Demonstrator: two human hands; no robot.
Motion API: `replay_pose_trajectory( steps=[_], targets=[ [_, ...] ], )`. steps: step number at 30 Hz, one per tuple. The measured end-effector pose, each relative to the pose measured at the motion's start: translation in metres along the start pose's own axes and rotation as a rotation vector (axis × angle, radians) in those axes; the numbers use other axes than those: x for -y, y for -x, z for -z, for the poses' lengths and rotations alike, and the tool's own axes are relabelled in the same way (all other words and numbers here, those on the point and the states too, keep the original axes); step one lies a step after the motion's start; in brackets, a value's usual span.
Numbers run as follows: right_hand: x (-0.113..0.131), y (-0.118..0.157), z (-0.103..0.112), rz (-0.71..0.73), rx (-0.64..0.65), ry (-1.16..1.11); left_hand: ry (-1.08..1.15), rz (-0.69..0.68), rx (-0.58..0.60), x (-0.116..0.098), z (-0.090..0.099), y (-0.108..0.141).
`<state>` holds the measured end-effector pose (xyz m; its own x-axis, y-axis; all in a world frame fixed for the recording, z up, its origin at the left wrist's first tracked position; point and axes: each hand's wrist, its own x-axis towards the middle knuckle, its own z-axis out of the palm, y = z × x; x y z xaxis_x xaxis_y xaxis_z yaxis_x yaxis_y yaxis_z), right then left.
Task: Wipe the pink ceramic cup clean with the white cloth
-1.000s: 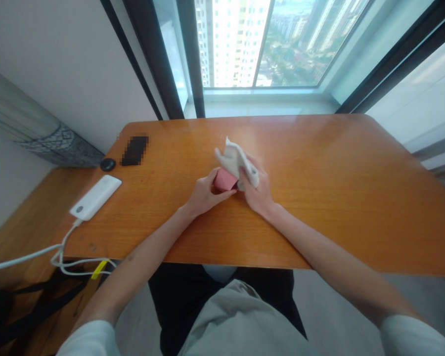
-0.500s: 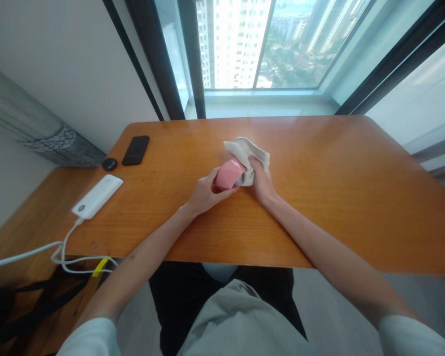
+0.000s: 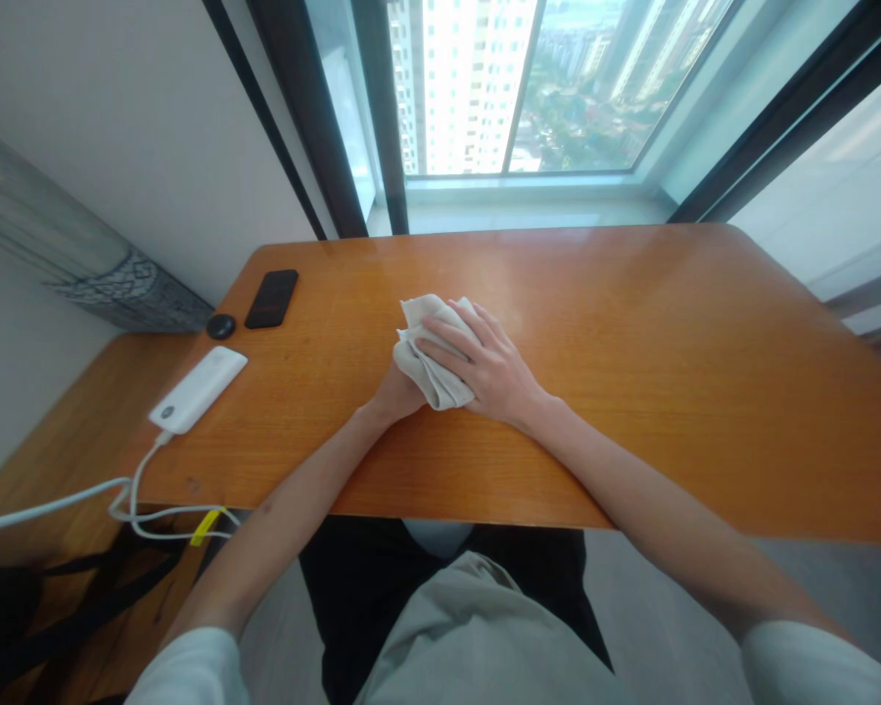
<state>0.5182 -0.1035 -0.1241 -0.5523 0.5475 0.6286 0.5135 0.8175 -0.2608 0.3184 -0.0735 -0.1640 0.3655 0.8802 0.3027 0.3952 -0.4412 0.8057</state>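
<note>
Over the middle of the wooden desk, a folded off-white cloth (image 3: 435, 370) is draped across what my left hand holds. My right hand (image 3: 500, 372) presses on the cloth from the right, its fingers curved over the top. Beneath the cloth's left side is my left hand (image 3: 397, 394); its fingers are mostly covered. The pink block-like object that sat in my left hand a moment ago is hidden under the cloth now.
On the desk (image 3: 668, 392), a black phone (image 3: 271, 299) and a round black object (image 3: 221, 326) lie at the left. Nearer is a white power bank (image 3: 199, 390) with a white cable (image 3: 136, 480) hanging over the edge. A window (image 3: 521, 88) stands behind.
My right hand has moved left and laid the cloth over the pink object, covering it and most of my left hand. My left hand stays in nearly the same place.
</note>
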Motion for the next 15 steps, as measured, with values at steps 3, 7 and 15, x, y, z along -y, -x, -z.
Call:
replay_pose_trajectory(
  steps=[3, 7, 15],
  targets=[
    [-0.013, 0.002, -0.008, -0.111, -0.137, -0.165, -0.026, 0.012, -0.024, -0.004, 0.004, 0.003],
    [-0.037, 0.007, -0.024, -0.654, -0.465, -0.48, -0.004, -0.03, -0.039, -0.012, 0.009, 0.008],
    [-0.004, 0.004, -0.012, -0.166, -0.15, -0.202, 0.038, 0.055, 0.048, -0.002, 0.006, 0.009]
  ],
)
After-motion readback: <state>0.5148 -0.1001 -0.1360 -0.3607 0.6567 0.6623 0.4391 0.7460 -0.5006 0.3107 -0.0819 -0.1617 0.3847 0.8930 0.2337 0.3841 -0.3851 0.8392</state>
